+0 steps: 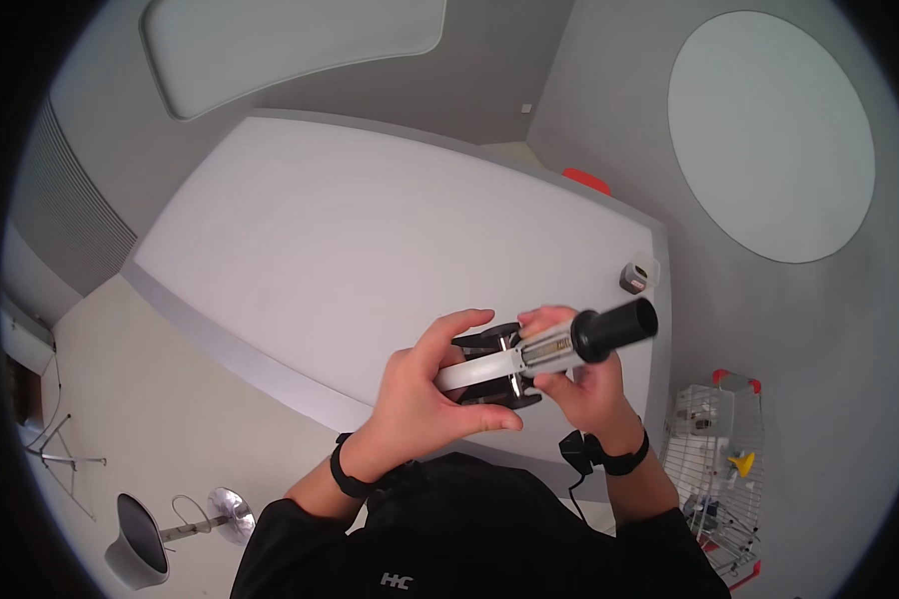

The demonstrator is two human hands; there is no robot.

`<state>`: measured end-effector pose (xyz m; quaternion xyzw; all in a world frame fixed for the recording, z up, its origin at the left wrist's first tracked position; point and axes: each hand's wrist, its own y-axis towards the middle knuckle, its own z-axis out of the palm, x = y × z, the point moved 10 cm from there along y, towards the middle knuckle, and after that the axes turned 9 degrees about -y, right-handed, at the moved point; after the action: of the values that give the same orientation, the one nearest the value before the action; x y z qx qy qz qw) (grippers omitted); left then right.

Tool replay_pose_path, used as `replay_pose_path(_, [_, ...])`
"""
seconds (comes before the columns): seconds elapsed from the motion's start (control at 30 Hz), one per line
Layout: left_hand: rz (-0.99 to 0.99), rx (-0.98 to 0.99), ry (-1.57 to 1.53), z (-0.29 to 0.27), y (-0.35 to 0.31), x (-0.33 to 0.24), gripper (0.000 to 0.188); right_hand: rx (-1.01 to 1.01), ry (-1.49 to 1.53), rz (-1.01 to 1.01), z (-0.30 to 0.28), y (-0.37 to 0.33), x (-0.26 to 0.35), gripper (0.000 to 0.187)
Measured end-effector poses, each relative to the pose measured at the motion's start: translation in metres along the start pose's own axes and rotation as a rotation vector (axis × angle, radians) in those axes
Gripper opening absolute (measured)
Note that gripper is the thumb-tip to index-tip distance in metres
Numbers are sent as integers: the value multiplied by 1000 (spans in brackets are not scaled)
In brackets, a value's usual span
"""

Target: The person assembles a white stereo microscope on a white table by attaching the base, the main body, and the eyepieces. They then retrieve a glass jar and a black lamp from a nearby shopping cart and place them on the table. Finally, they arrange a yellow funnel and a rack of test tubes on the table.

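Above the near edge of the table I hold what looks like a small microscope (484,370), with a white arm, a metallic scaled barrel and a black eyepiece tube (619,328) tilted up to the right. My left hand (422,384) curves round its white end and black lower parts, thumb on the near side and index finger on the far side. Around the barrel, just below the black tube, my right hand (591,389) is closed. Both palms and part of the black lower section are hidden by the fingers and the device.
A small dark-filled container (636,274) stands at the right edge of the white table (370,230). To the right is a wire cart (714,449) with a yellow item (741,463). A stool (140,544) lies at lower left. Behind the table shows a red object (586,181).
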<state>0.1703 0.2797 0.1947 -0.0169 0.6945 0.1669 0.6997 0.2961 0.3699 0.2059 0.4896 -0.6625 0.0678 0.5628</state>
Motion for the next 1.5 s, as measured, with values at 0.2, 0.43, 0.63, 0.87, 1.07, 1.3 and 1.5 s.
replay_pose_path(0.2, [-50,-102,-123,9,1,33,43,-143,-86,2,-12,2,-8,79])
replay_pose_path(0.43, [52,-171,-42,32,-14,51,52,-226,383,143,-25,-3,-6,68])
replay_pose_path(0.63, [-114,-68,-241,52,-21,95,59,-298,482,234,-9,-40,-47,58])
replay_pose_path(0.87, [-451,-73,-502,45,-68,161,53,-9,555,205,58,-64,-68,50])
replay_pose_path(1.07, [-370,-420,-373,-28,-97,195,38,42,240,212,120,-57,-93,48])
replay_pose_path(1.3, [-257,-680,-338,-88,-104,248,33,-133,-24,418,168,-69,-159,41])
replay_pose_path(1.5, [-225,-685,-254,-121,-90,315,32,11,629,1044,255,-90,-249,55])
